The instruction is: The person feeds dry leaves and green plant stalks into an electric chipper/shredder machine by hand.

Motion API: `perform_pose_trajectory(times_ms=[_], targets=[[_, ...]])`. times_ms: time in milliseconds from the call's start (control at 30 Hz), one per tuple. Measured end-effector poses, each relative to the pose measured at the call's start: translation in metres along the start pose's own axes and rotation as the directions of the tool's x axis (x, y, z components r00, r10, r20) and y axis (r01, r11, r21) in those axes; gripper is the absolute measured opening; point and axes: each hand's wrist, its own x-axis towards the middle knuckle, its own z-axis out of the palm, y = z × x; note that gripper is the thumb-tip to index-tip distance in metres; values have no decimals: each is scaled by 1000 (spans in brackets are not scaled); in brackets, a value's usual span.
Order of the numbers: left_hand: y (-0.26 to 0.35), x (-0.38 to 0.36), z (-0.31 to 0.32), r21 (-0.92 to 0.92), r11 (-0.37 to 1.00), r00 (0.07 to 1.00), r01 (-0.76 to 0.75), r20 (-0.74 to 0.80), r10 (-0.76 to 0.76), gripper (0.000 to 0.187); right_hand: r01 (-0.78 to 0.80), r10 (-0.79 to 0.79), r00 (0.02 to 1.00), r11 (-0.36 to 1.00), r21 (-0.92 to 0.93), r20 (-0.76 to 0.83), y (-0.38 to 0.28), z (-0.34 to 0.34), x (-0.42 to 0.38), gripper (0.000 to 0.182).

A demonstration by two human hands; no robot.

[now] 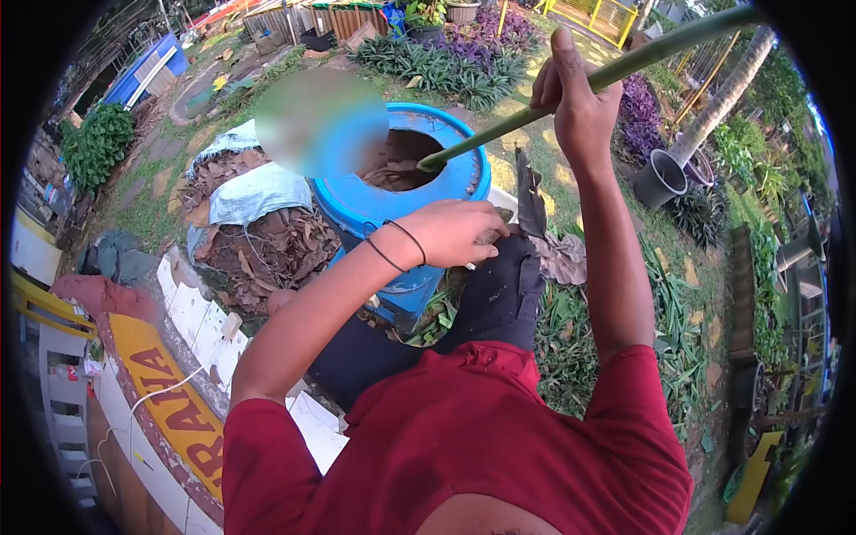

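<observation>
My right hand (pixel 580 98) is closed round a long green stalk (pixel 522 118), its thumb pointing up. The stalk slants from the upper right down to the opening of a blue plastic drum (pixel 464 183), where its lower end lies over brown dry leaves (pixel 397 174). My left hand (pixel 455 234), with black bands at the wrist, is above my dark-trousered knee (pixel 499 290). Its fingers curl round a small greyish-brown thing that I cannot make out. Just beyond those fingers is a dark, ragged strip (pixel 530 196). A blurred patch hides the drum's left rim.
Dry leaves (pixel 276 254) spill from pale sacks (pixel 259 194) left of the drum. Cut green leaves (pixel 571 343) cover the ground at right, beside a crumpled grey cloth (pixel 562 259). A grey pot (pixel 662 178) stands near a slanting trunk. White tiles and a yellow lettered sign (pixel 165 383) are at lower left.
</observation>
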Motion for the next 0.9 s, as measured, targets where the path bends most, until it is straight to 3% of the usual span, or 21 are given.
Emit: perform_pose_trajectory(times_ms=[33, 67, 133, 200, 233, 300, 467, 533, 567, 633, 667, 733, 767, 867, 900], targets=[[6, -3, -10, -213, 975, 998, 69, 10, -69, 36, 56, -54, 998, 995, 84, -22, -4, -17, 3, 51], [8, -6, -13, -221, 974, 998, 55, 39, -48, 36, 92, -85, 994, 991, 94, -73, -7, -40, 10, 47], [8, -15, -17, -344, 939, 998, -1, -52, -18, 34, 108, -80, 972, 987, 118, -220, -31, -70, 19, 43], [3, -23, -17, -434, 901, 998, 4, -56, -32, 35, 126, -83, 973, 973, 194, -217, -47, -109, 22, 43], [1, -28, -17, -518, 856, 996, 8, -76, -55, 35, 161, -134, 984, 954, 251, -121, -47, -139, 25, 45], [-2, -38, -20, -599, 800, 988, 44, -93, -125, 35, 154, -108, 943, 980, 124, -313, -68, -147, 19, 46], [-7, -65, -17, -788, 610, 934, 84, -151, -325, 37, 141, -148, 894, 989, -47, -424, -75, -209, 5, 48], [-12, -83, -13, -884, 468, 898, -15, -218, -383, 42, 126, -146, 886, 989, -74, -440, -79, -224, -4, 48], [-18, -95, -10, -888, 459, 898, -16, -215, -385, 42, 129, -171, 863, 984, -119, -475, -84, -229, -9, 49], [-35, -124, 1, -913, 337, 812, -230, -371, -450, 46, 120, -188, 844, 979, -165, -503, -86, -238, -16, 50], [-43, -136, 8, -916, 329, 810, -229, -366, -458, 46, 86, -169, 863, 978, -192, -477, -82, -241, -21, 50], [-54, -161, 21, -898, 208, 646, -389, -427, -633, 49, 22, -126, 895, 970, -241, -427, -73, -232, -27, 51], [-59, -172, 31, -899, 203, 643, -387, -421, -640, 49, 15, -118, 898, 971, -239, -424, -66, -228, -32, 51], [-53, -187, 59, -974, 153, 478, -165, -215, -852, 43, -108, 16, 912, 973, -203, -409, -47, -211, -45, 52], [-47, -186, 69, -979, 132, 495, -154, -192, -848, 43, -155, 50, 905, 964, -217, -421, -39, -211, -48, 52]])
